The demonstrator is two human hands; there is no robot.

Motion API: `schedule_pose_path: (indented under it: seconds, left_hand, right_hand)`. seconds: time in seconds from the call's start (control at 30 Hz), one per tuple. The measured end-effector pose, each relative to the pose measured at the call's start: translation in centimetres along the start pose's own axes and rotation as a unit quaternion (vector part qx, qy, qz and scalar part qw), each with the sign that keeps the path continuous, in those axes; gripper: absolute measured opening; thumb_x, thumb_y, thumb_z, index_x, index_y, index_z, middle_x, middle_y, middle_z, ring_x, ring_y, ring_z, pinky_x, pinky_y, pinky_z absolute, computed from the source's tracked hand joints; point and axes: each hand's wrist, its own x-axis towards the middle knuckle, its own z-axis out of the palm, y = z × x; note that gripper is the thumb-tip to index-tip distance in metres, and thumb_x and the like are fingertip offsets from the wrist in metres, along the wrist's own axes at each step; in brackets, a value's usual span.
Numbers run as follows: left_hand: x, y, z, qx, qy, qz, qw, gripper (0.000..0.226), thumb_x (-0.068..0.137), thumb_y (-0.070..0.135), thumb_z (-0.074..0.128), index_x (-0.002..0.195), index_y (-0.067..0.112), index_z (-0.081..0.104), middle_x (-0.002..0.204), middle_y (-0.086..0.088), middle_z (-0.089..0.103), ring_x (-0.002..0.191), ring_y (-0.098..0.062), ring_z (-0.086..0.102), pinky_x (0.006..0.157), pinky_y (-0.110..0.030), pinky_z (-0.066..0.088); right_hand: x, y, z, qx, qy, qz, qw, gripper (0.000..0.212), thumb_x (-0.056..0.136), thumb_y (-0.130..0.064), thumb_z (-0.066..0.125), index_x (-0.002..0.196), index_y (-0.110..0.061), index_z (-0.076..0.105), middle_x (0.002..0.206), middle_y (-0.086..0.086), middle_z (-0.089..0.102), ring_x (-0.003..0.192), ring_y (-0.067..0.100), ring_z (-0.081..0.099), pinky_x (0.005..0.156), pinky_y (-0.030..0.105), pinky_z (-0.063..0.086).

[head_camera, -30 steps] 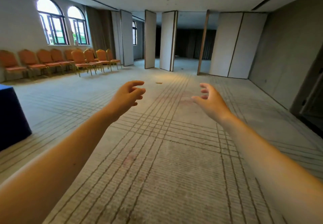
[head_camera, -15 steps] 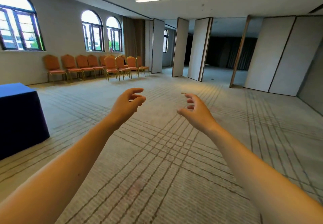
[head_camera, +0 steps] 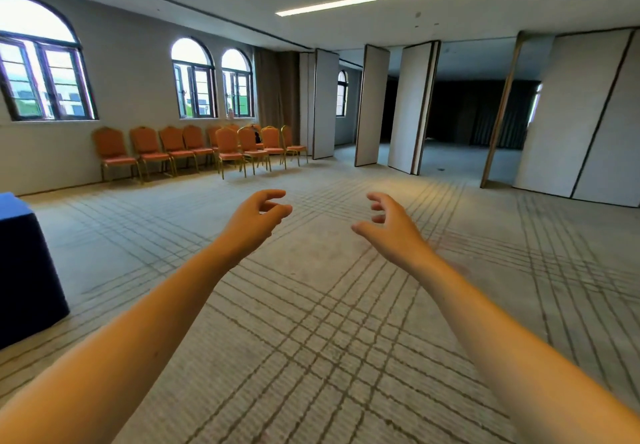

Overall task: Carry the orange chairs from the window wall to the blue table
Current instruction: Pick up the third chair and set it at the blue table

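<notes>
Carpet, flat and crossed by dark lines, fills the head view. Since one second ago the view has turned toward the window wall, so the orange chairs sit nearer the middle. They are in their row there, well apart from the cloth-draped blue tabletop. I judge the fetching has only begun. Left hand and right hand reach forward, each grip loosely spread and empty. The chairs have padded seats, arched backs and thin golden legs.

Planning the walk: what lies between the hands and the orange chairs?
Head view: only bare lined carpet lies between left hand, right hand and the orange chairs.
</notes>
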Motion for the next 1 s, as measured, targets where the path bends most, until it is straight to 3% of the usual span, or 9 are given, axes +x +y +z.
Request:
schedule_pose_path:
  seconds: [0.3,0.5,0.7,1.0]
  left_hand:
    - [21.7,-1.7,9.3,0.008,0.051,0.014,0.999,0.038,0.095,0.034,0.052,0.132,0.026,0.049,0.113,0.001,0.06,0.103,-0.015,0.059,0.089,-0.036,0.052]
    - [32.3,-5.8,15.2,-0.007,0.039,-0.017,0.999,0.034,0.095,0.033,0.053,0.129,0.029,0.049,0.111,0.003,0.061,0.101,-0.013,0.06,0.084,-0.031,0.052]
    - [46.0,-10.7,20.0,-0.026,0.029,-0.024,0.999,0.036,0.095,0.032,0.052,0.131,0.026,0.049,0.108,0.004,0.06,0.101,-0.013,0.06,0.084,-0.031,0.052]
    - [71.7,-16.9,20.3,-0.02,0.043,-0.013,0.999,0.042,0.093,0.038,0.054,0.133,0.027,0.047,0.112,0.004,0.059,0.105,-0.016,0.058,0.093,-0.04,0.05]
  right_hand:
    - [23.4,10.4,-2.9,0.01,-0.007,-0.046,0.999,0.066,0.089,-0.035,0.067,0.145,-0.027,0.035,0.148,0.003,0.039,0.126,0.018,0.045,0.096,0.036,0.046]
    - [33.5,17.3,-3.4,-0.001,-0.048,-0.043,0.998,0.068,0.088,-0.036,0.067,0.147,-0.028,0.034,0.148,0.002,0.037,0.128,0.018,0.044,0.095,0.033,0.043]
    - [45.9,24.9,-3.0,-0.007,-0.028,-0.025,0.999,0.067,0.088,-0.035,0.068,0.146,-0.028,0.035,0.146,0.001,0.038,0.122,0.013,0.044,0.09,0.029,0.041]
    - [70.4,30.2,1.2,-0.026,-0.011,-0.057,0.998,0.067,0.088,-0.034,0.068,0.146,-0.026,0.035,0.145,0.002,0.039,0.124,0.017,0.045,0.095,0.034,0.044]
